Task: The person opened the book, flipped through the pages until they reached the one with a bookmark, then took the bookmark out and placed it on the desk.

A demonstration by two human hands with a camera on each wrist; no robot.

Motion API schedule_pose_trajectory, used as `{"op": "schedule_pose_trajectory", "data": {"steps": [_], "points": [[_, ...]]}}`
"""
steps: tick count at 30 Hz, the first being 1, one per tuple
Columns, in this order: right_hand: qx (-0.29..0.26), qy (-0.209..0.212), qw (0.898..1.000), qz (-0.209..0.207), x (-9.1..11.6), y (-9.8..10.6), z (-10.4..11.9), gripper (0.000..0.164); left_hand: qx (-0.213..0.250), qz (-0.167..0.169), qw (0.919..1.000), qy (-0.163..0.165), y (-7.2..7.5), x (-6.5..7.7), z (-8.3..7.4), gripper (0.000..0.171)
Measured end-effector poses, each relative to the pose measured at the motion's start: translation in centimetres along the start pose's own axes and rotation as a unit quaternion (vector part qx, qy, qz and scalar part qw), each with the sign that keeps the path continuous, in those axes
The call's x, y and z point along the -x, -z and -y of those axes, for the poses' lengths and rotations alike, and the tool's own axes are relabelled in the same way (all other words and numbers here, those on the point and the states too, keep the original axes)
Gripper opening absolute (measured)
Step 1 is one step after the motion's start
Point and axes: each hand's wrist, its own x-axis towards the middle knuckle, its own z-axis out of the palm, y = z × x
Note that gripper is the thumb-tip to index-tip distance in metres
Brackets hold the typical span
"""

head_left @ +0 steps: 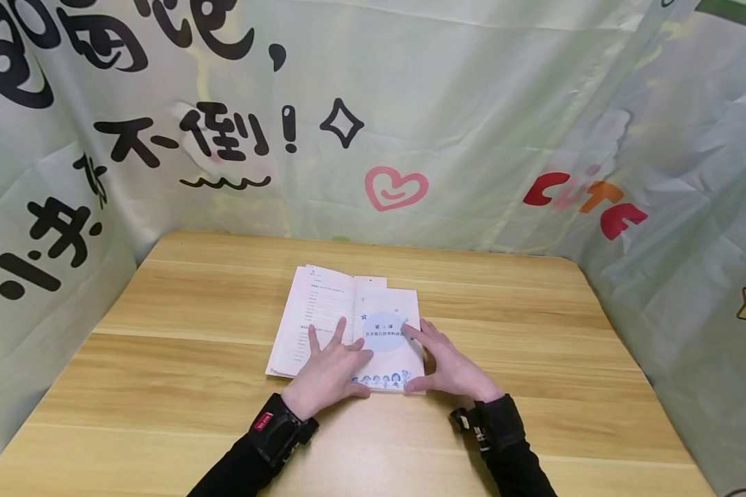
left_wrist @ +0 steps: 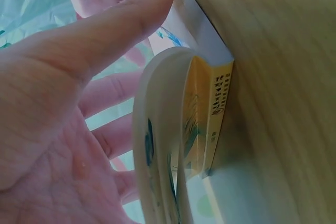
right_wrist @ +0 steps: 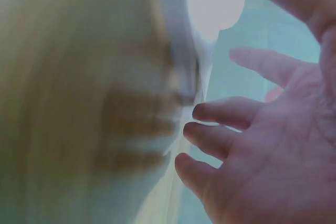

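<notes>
An open book (head_left: 385,369) lies on the wooden table, its right page printed with a pale blue circle and a row of small blue figures along the bottom. My left hand (head_left: 331,369) rests with spread fingers over the lower left page and the fold. In the left wrist view, a bent stack of pages (left_wrist: 152,129) curves up from the yellow spine (left_wrist: 218,98), alongside the fingers. My right hand (head_left: 454,366) is at the book's right edge, with its index finger and thumb over the right page's margin. The right wrist view shows its fingers (right_wrist: 226,140) apart and loosely extended.
The wooden table (head_left: 534,331) reaches out around the book on every side. Behind and beside it hangs a pale printed cloth (head_left: 472,103) with black lettering and a pink heart. Dark bands with small devices (head_left: 280,428) are strapped to both wrists.
</notes>
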Motion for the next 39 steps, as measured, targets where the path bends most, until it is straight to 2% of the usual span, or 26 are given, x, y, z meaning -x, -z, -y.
{"op": "schedule_pose_trajectory", "data": {"steps": [4, 6, 10, 13, 19, 22, 24, 27, 30, 33, 36, 39], "points": [[-0.049, 0.020, 0.998, -0.022, 0.0, 0.6, 0.0, 0.092, 0.006, 0.003, 1.0000, 0.001, 0.1, 0.0, 0.0, 0.058], [-0.092, 0.026, 0.995, -0.035, -0.1, 0.9, 0.0, 0.087, 0.012, 0.005, 0.9999, 0.004, 0.1, 0.0, 0.1, 0.058], [-0.209, 0.014, 0.977, -0.046, -0.2, 1.4, 0.1, 0.076, 0.026, 0.007, 0.9996, 0.008, 0.2, -0.1, 0.1, 0.056], [-0.256, -0.004, 0.965, -0.051, -0.2, 1.6, 0.2, 0.071, 0.037, 0.009, 0.9992, 0.010, 0.3, -0.1, 0.2, 0.054], [-0.244, -0.036, 0.967, -0.068, -0.2, 1.8, 0.3, 0.067, 0.045, -0.002, 0.9990, 0.002, 0.6, 0.0, 0.3, 0.047], [-0.221, -0.048, 0.970, -0.085, -0.2, 1.8, 0.6, 0.063, 0.042, -0.012, 0.9991, -0.001, 0.7, 0.0, 0.2, 0.050], [-0.199, -0.048, 0.974, -0.098, -0.2, 1.7, 0.9, 0.061, 0.040, -0.016, 0.9991, 0.001, 0.7, 0.0, 0.1, 0.055], [-0.186, -0.027, 0.976, -0.108, -0.3, 1.3, 1.6, 0.062, 0.038, -0.027, 0.9988, 0.012, 0.6, -0.1, -0.1, 0.059], [-0.197, 0.003, 0.977, -0.077, -0.6, 0.5, 2.5, 0.074, 0.037, -0.056, 0.9975, 0.024, 0.4, -0.2, -0.1, 0.059], [-0.202, 0.037, 0.979, -0.015, -0.9, -0.5, 3.4, 0.082, 0.044, -0.106, 0.9928, 0.032, 0.4, -0.4, -0.1, 0.061], [-0.196, 0.079, 0.977, 0.032, -1.1, -1.6, 4.2, 0.082, 0.072, -0.167, 0.9828, 0.031, 0.6, -0.6, 0.2, 0.068], [-0.190, 0.115, 0.974, 0.041, -1.1, -2.1, 4.8, 0.082, 0.101, -0.211, 0.9719, 0.028, 1.1, -0.5, 0.7, 0.081]]}}
